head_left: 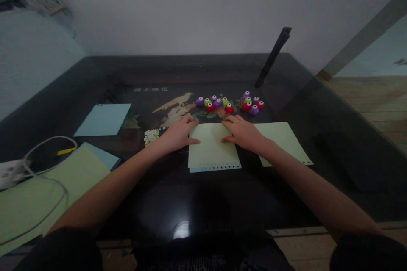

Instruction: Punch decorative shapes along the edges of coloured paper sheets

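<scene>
A pale yellow-green sheet with a row of punched holes (213, 146) lies on the dark table in front of me. A blue edge shows beneath it along the near side. My left hand (180, 134) rests at its left edge, fingers and thumb spread apart, the thumb tip over the paper. At the upper right edge is my right hand (241, 132), its thumb and fingers also apart and touching the sheet. Another yellow-green sheet (282, 142) lies under or behind my right forearm; I cannot tell which parts touch.
Red, green and purple toy-like pieces with eyes (217, 103) sit beyond my hands. Small pale pieces (151, 136) are heaped left. Farther left lie a blue sheet (103, 119), yellow-green paper (81, 173) and a white cable (44, 140). A black post (272, 57) stands at back right.
</scene>
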`<state>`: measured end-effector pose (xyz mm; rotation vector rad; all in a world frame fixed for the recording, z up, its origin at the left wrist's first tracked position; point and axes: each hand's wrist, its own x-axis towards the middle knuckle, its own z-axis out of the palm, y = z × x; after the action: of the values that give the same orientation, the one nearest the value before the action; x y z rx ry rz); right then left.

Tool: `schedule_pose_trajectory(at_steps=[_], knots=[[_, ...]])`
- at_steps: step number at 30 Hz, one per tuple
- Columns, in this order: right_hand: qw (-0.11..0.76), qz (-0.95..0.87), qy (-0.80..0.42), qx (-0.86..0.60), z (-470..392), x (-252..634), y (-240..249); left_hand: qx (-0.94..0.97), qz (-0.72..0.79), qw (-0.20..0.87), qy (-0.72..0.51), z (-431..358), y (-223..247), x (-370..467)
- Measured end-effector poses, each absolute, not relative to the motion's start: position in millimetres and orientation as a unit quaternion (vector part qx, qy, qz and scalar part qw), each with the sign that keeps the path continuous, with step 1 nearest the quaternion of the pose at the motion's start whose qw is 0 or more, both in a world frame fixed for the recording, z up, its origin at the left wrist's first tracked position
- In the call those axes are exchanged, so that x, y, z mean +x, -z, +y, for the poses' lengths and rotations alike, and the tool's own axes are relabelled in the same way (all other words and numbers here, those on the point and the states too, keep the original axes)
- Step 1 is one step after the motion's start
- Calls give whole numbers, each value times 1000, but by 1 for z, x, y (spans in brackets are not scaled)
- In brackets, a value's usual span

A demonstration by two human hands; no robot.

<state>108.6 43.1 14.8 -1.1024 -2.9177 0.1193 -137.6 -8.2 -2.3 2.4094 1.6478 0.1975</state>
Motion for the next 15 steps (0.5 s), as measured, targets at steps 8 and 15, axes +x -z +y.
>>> schedule_pose_trajectory(at_steps=[8, 15], knots=[[41, -924, -56, -377, 43, 109, -14, 810, 571, 111, -68, -12, -9, -131], [53, -921, -65, -380, 43, 111, -12, 794, 599, 92, -43, -19, -18, -121]])
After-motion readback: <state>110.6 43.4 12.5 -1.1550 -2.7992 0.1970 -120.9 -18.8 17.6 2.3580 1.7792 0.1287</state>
